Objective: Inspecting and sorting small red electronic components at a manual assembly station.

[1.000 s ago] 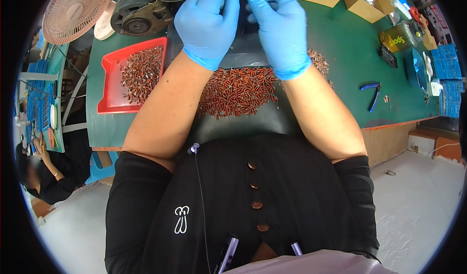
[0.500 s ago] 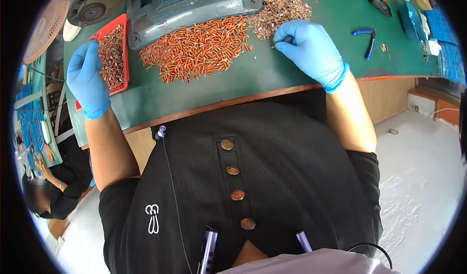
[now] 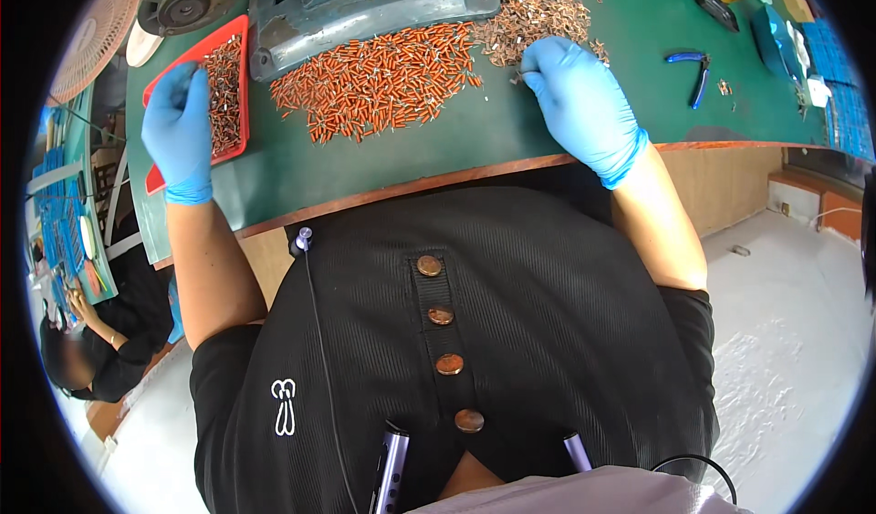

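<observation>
Both my hands wear blue gloves. My left hand (image 3: 176, 131) is over the left side of a red tray (image 3: 245, 94), its fingers curled toward the thumb. Small brown and orange parts (image 3: 224, 103) fill the tray. My right hand (image 3: 586, 108) is closed at the near edge of a heap of small dull-brown pieces (image 3: 538, 17), fingers bent down and tips largely hidden. Whether either hand grips a piece I cannot make out. Between my hands spreads a pile of small orange cylindrical parts with metal ends (image 3: 383, 81).
A worn grey-blue machine base (image 3: 374, 23) stands behind the orange pile on the green table (image 3: 630, 49). Blue-handled pliers (image 3: 701, 87) lie to the right, with a black object (image 3: 716, 8) beyond. A fan (image 3: 96, 53) stands far left; another person's hand (image 3: 84, 309) works at another table.
My left hand has shifted slightly right and its fingers have curled in more. My right hand has turned, its fingertips now more hidden. The whole view has shifted a little.
</observation>
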{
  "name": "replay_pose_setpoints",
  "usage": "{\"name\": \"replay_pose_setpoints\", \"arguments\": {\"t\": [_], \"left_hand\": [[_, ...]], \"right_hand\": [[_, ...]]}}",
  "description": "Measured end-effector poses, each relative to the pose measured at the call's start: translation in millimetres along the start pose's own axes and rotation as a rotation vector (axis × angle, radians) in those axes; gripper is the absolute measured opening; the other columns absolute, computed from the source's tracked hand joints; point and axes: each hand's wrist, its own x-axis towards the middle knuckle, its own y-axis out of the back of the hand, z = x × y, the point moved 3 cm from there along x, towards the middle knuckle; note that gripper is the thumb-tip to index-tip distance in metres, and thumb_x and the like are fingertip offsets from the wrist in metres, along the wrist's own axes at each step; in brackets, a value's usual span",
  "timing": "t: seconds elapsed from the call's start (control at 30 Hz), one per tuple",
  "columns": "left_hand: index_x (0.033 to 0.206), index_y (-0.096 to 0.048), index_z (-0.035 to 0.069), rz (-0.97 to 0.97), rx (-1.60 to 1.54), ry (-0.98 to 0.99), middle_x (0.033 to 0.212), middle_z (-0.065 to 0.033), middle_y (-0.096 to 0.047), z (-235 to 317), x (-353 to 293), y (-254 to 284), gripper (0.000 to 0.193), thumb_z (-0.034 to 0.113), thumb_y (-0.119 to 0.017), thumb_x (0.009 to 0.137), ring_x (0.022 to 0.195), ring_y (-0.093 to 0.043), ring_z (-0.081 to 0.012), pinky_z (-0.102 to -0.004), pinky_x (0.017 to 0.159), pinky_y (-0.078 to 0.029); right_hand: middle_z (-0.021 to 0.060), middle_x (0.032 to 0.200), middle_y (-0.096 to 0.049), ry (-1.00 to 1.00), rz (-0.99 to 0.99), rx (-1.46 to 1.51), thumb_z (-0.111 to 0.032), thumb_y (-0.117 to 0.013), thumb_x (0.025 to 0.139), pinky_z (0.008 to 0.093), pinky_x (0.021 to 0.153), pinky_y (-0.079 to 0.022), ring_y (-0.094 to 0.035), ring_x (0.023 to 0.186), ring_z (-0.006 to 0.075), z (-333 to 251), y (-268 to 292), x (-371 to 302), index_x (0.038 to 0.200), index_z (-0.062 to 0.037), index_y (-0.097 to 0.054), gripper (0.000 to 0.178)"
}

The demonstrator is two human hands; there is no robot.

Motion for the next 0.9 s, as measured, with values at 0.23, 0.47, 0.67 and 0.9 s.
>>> {"name": "replay_pose_setpoints", "arguments": {"t": [0.23,0.47,0.67,0.9], "left_hand": [[0.105,-0.07,0.001,-0.323,-0.221,-0.181,0.086,-0.0024,-0.068,92.4,-24.9,-65.4,0.019,0.007,-0.072,0.087,0.071,-0.059,-0.0059,-0.0217,0.066,-0.049],[0.103,-0.07,-0.001,-0.491,-0.257,-0.261,0.089,-0.0059,-0.068,129.6,-40.2,-86.7,0.017,0.006,-0.072,0.087,0.073,-0.062,-0.0093,-0.0239,0.067,-0.05],[0.103,-0.069,0.0,-0.579,-0.304,-0.25,0.09,-0.0075,-0.069,136.9,-48.7,-98.2,0.018,0.007,-0.07,0.087,0.075,-0.064,-0.0112,-0.0253,0.068,-0.051],[0.107,-0.067,0.002,-0.73,-0.373,-0.196,0.09,-0.0089,-0.067,141.0,-63.8,-121.0,0.024,0.012,-0.071,0.085,0.073,-0.064,-0.0141,-0.0268,0.066,-0.052]], "right_hand": [[0.0137,0.081,-0.065,-0.138,0.037,0.267,-0.004,-0.065,0.082,0.0401,0.071,-0.053,-0.065,0.077,0.0344,9.0,16.4,5.0,0.087,-0.0048,-0.064,0.004],[0.0122,0.083,-0.065,-0.122,-0.076,0.105,-0.015,-0.072,0.076,0.0411,0.073,-0.053,-0.065,0.08,0.0324,0.8,-1.0,3.1,0.083,-0.0059,-0.068,0.011],[0.0162,0.08,-0.061,-0.051,-0.037,-0.171,-0.017,-0.068,0.08,0.043,0.068,-0.053,-0.064,0.075,0.0348,-11.6,-17.9,4.8,0.079,-0.0038,-0.061,0.015],[0.0109,0.085,-0.065,-0.191,0.006,0.389,-0.005,-0.064,0.088,0.0332,0.07,-0.052,-0.064,0.076,0.0231,-8.4,-8.5,9.1,0.093,-0.0024,-0.062,0.006]]}}
